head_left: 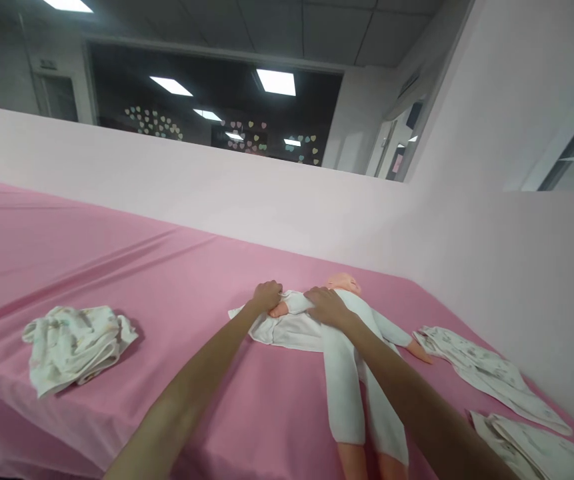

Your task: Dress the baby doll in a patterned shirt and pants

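Note:
A baby doll (341,373) in white clothing lies on its back on the pink-covered table, its head at the far side and its legs toward me. A white baby garment (291,333) is spread flat beneath its arm on the left. My left hand (267,297) is closed on the edge of this white garment, beside the doll's small hand (279,310). My right hand (327,307) lies across the doll's chest and upper arm, fingers bent round the white sleeve (297,302). My fingertips are partly hidden on both hands.
A crumpled printed cloth (79,343) lies at the left on the pink sheet (177,280). To the right are a folded printed garment (491,373) and another folded cloth (537,447). A white wall (267,207) with a window (207,100) rises behind the table.

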`<state>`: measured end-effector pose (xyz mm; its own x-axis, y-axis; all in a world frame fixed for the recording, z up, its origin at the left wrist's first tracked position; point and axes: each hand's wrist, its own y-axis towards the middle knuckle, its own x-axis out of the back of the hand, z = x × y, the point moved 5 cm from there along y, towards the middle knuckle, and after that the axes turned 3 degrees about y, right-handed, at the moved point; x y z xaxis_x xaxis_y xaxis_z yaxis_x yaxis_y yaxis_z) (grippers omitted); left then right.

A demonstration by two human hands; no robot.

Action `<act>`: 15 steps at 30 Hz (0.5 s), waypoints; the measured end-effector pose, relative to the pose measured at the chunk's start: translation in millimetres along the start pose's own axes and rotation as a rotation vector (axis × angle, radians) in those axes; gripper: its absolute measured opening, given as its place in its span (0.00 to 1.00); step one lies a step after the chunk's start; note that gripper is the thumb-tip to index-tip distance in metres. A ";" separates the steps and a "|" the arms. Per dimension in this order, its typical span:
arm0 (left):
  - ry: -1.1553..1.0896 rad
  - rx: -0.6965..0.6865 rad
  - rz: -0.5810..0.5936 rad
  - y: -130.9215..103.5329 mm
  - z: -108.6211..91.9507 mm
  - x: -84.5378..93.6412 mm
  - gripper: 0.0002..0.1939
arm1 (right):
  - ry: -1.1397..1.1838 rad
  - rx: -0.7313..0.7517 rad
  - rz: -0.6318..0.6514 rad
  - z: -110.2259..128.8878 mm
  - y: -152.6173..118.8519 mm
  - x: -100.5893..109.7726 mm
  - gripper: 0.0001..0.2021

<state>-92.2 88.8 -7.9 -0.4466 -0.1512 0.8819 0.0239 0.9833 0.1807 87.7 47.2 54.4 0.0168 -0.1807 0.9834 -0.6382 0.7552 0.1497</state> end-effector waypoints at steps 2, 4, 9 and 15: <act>-0.033 0.027 -0.015 2.5 5.2 3.0 0.13 | -0.020 0.007 0.020 -1.8 11.4 -7.9 0.20; -0.103 0.051 -0.042 3.4 11.0 8.7 0.13 | -0.028 0.012 0.028 -1.9 19.3 -10.3 0.20; -0.343 0.100 -0.146 -2.4 20.4 36.9 0.14 | -0.020 -0.028 0.054 -2.2 27.6 -6.3 0.20; -0.610 0.065 -0.160 -20.0 -8.0 81.3 0.11 | 0.045 -0.180 0.024 -12.0 30.6 0.7 0.21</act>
<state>-121.8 56.0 63.8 -0.8702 -0.2302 0.4356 -0.1308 0.9604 0.2461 77.4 77.8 60.9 0.0398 -0.1360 0.9899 -0.4911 0.8601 0.1379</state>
